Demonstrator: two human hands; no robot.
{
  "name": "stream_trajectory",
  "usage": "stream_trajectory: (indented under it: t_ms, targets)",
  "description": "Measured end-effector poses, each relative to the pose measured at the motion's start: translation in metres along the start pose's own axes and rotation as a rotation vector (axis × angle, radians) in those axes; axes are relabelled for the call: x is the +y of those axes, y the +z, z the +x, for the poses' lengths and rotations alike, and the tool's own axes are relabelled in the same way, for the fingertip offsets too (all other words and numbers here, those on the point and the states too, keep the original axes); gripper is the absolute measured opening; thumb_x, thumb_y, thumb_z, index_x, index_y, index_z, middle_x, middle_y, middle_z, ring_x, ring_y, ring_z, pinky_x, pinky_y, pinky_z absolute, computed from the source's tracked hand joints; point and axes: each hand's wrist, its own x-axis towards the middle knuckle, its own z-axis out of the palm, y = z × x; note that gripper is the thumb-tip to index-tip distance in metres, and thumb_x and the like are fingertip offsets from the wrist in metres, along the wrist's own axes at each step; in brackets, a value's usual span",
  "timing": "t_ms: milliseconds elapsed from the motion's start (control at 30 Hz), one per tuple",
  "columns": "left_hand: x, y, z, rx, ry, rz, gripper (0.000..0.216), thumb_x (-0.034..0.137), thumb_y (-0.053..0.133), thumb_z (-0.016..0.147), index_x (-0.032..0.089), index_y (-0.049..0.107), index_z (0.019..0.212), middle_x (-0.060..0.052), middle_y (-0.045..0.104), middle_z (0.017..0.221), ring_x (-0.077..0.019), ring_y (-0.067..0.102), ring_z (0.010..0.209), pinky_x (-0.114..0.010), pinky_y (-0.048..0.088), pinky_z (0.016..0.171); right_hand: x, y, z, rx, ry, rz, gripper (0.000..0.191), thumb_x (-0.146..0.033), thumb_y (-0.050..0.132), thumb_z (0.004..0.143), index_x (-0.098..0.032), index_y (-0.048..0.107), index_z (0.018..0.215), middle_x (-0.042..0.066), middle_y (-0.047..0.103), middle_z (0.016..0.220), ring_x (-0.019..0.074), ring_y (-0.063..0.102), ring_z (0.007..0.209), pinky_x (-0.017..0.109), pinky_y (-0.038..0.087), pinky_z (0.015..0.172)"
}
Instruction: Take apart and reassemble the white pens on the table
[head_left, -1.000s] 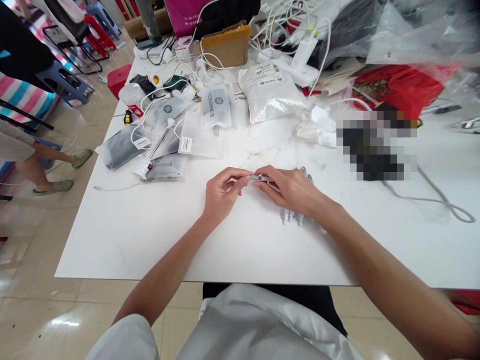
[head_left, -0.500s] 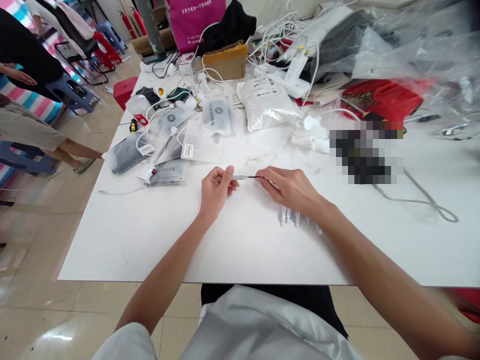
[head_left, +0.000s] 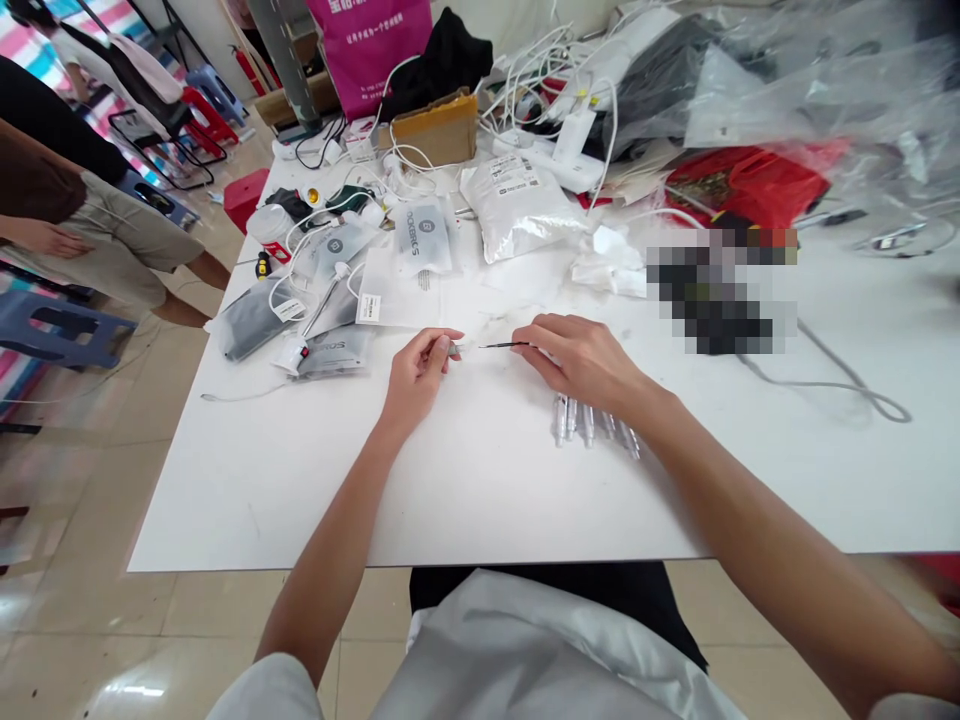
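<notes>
My left hand [head_left: 418,372] is closed on a small greyish tube-like piece [head_left: 454,350], whose end peeks out by the thumb; most of it is hidden. To its right, my right hand [head_left: 581,358] pinches a thin black rod [head_left: 504,345] with a fine tip pointing left. A small gap separates the rod's tip from the greyish piece. Both hands are just above the white table. Several clear plastic tubes [head_left: 589,428] lie on the table below my right wrist, partly covered by it.
Bagged items [head_left: 259,318] and white cables fill the table's left side. Behind are a white package [head_left: 517,205], a cardboard box [head_left: 435,130] and a pink bag [head_left: 367,55]. A pixelated dark object [head_left: 716,310] with a grey cable lies right. A person [head_left: 112,225] stands left, beyond the table.
The black rod has come out of the greyish piece and the hands have moved slightly apart. The left fingers now cover more of the piece. The view has shifted slightly.
</notes>
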Motion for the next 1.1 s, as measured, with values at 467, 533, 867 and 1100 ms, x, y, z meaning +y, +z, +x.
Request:
stream_trajectory:
  t_ms: [467,533,867,1100]
  targets:
    - [0.004,0.003,0.001,0.088,0.067,-0.004,0.026,0.046,0.079,0.092,0.022,0.079,0.100,-0.006,0.076,0.099,-0.0150,0.067,0.081,-0.028,0.055,0.077,-0.007,0.004,-0.001,-0.005,0.036,0.070,0.029,-0.036,0.039,0.112,-0.022,0.064,0.112,0.007,0.073,0.097,0.0188,0.064,0.078,0.032,0.039,0.066]
    - [0.005,0.003,0.000,0.088,0.075,0.003,0.023,0.044,0.078,0.093,0.022,0.079,0.100,-0.006,0.076,0.099,-0.0160,0.069,0.085,-0.028,0.056,0.078,-0.007,0.004,-0.002,-0.006,0.042,0.068,0.029,-0.035,0.039,0.112,-0.022,0.064,0.112,0.007,0.074,0.098,0.0187,0.064,0.079,0.032,0.039,0.066]
    - [0.011,0.005,-0.002,0.026,0.151,0.025,0.015,0.037,0.076,0.095,0.024,0.081,0.097,-0.006,0.075,0.102,-0.0191,0.070,0.097,-0.032,0.056,0.087,-0.009,0.005,-0.002,-0.022,0.058,0.087,0.027,-0.035,0.040,0.112,-0.021,0.063,0.113,0.007,0.075,0.101,0.0186,0.066,0.079,0.031,0.038,0.064]
    - [0.015,0.009,-0.006,0.065,0.135,-0.174,0.031,0.031,0.087,0.086,0.022,0.074,0.112,-0.007,0.079,0.108,-0.0204,0.074,0.103,-0.034,0.058,0.094,-0.022,0.012,-0.003,-0.007,0.113,0.260,0.022,-0.035,0.045,0.111,-0.022,0.062,0.118,0.005,0.073,0.095,0.0148,0.056,0.064,0.029,0.038,0.062]
